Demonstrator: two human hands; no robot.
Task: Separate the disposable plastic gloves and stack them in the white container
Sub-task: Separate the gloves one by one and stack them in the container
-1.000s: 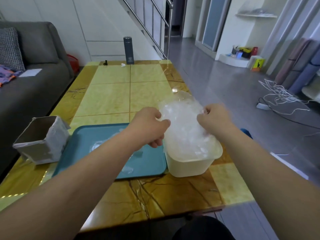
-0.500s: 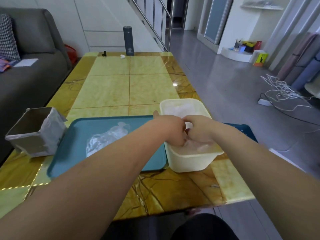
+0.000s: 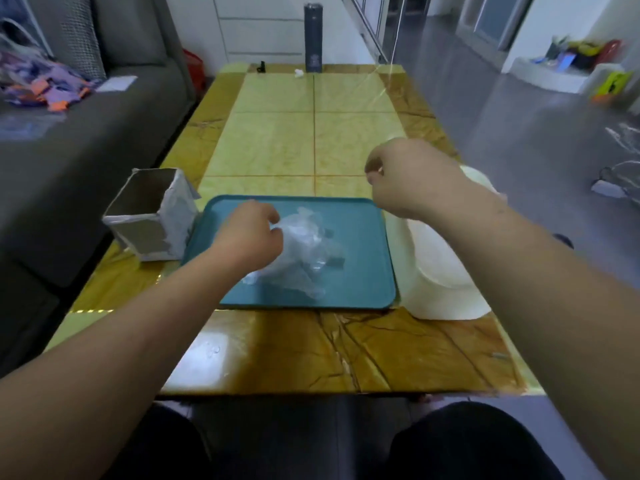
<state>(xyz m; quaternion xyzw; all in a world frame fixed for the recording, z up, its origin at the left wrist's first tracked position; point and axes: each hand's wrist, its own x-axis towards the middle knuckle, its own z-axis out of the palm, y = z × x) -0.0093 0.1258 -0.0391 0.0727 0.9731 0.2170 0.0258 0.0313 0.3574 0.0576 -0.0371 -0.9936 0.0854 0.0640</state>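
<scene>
Two dark-clad knees fill the bottom edge of the frame, with the marbled yellow-brown surface directly beyond. At centre, a teal tray carries a crumpled heap of clear plastic gloves. The left hand, fingers curled, pinches the heap's left edge. Right of the tray, touching or just beside it, stands the white container, partly hidden by the right forearm. The right hand hangs above the tray's far right corner, fingers closed loosely; whether it holds anything cannot be told. Left of the tray sits an open grey box. A dark flask stands at top centre.
</scene>
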